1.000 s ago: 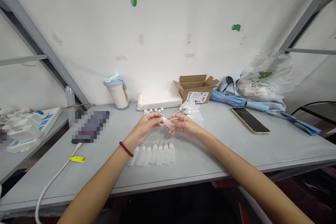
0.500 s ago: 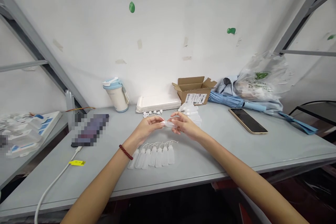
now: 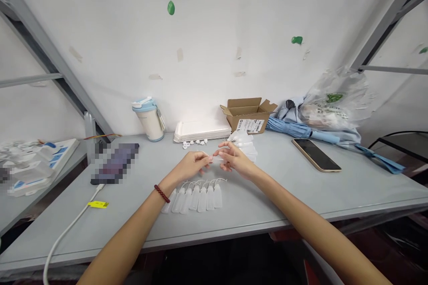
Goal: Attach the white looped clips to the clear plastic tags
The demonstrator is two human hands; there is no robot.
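My left hand (image 3: 194, 164) pinches one end of a small translucent plastic bottle (image 3: 218, 159) just above the table. At the other end, the thumb and fingers of my right hand (image 3: 234, 160) are closed on its body. My fingers partly cover the bottle. A row of several similar bottles (image 3: 201, 200) lies nearer me, their thin white curved tails pointing away. Behind my right hand is a loose pile of more translucent bottles (image 3: 248, 148). Several small white caps (image 3: 194, 143) lie beyond my left hand.
Stacked white trays (image 3: 200, 130) and an open cardboard box (image 3: 249, 118) stand against the wall. A tumbler (image 3: 150, 120) is left of them. On the right lie a phone (image 3: 316, 155), a blue umbrella (image 3: 290, 128) and a plastic bag (image 3: 331, 107). A white cable (image 3: 72, 227) crosses the left side.
My left fingers have shifted on the end of the bottle, the hand turning slightly. My right hand has barely moved. The rows and piles lie as before.
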